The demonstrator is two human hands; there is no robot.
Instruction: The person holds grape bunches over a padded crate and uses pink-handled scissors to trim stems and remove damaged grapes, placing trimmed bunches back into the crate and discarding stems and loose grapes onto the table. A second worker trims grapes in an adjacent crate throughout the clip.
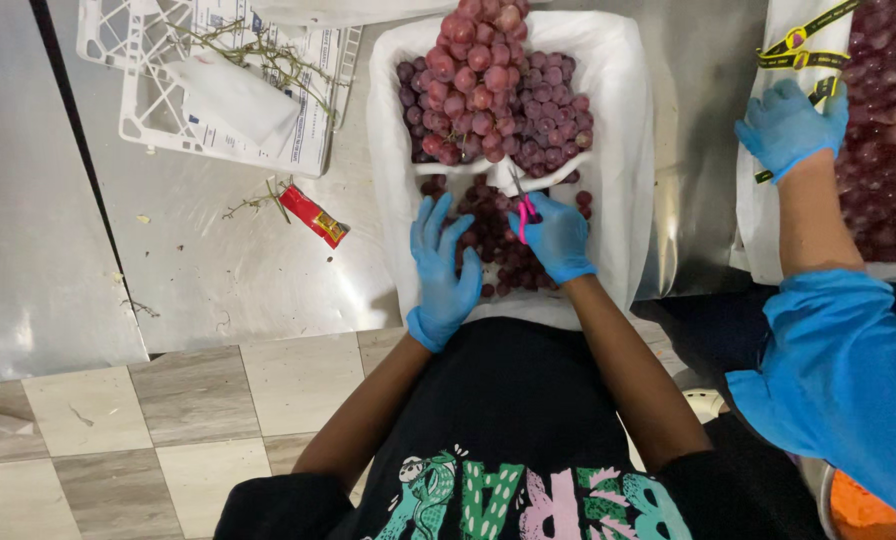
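Pink-handled scissors (521, 208) gripped in gloved right hand (558, 238). Left hand (444, 268), blue glove, laid flat and spread on round glossy red grapes (493, 95) w/in white-lined box (623, 150).

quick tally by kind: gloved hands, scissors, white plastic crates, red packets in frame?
Blue-gloved hands: 3, the wearer's left hand and right hand, plus a co-worker's hand
Pink-handled scissors: 1, in the right hand over the red grapes
White plastic crates: 2 showing, on the steel table
Red packet: 1
Total: 7
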